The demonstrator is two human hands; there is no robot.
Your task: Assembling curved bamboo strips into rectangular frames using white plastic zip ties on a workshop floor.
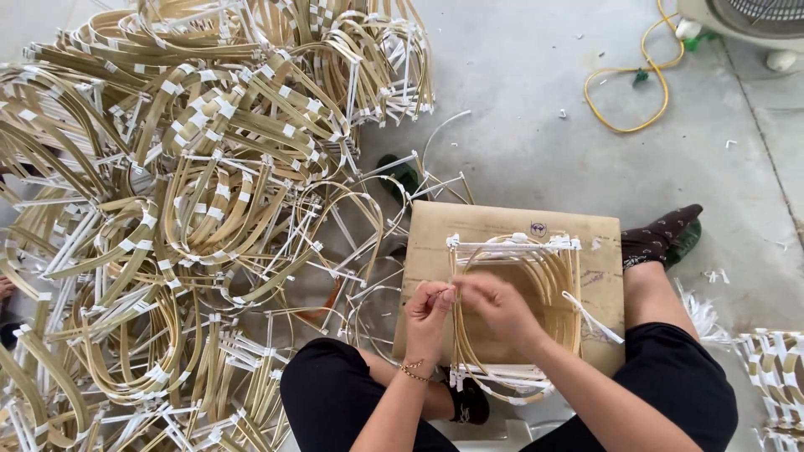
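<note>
A: Bamboo, pale yellow, head view: item one is a bundle of bent strips (536, 276) bound with white strips, lying on a brown cardboard sheet (502, 222) across the person's lap.

B: And the hands?

A: Left hand (429, 316): fingers pinched together on a thin strip at the bundle's near-left edge; a thin bracelet at the wrist. Right hand (496, 303): just beside the left, fingertips closed on the same spot of the bundle, palm down over the curved strips.

B: What lies about them?

A: Beyond and left of the left hand, a large heap of bound bamboo loops (184, 184) on the concrete floor (536, 92). Far beyond the right hand, a yellow cable (630, 92) coiled on the floor, beside the base of a fan (745, 21). To the right of the right hand, a foot in a dark patterned sock (662, 234); farther right, a small stack of bound strips (779, 368).

B: Clothing?

A: Black trousers (670, 377), knees either side of the cardboard.
</note>
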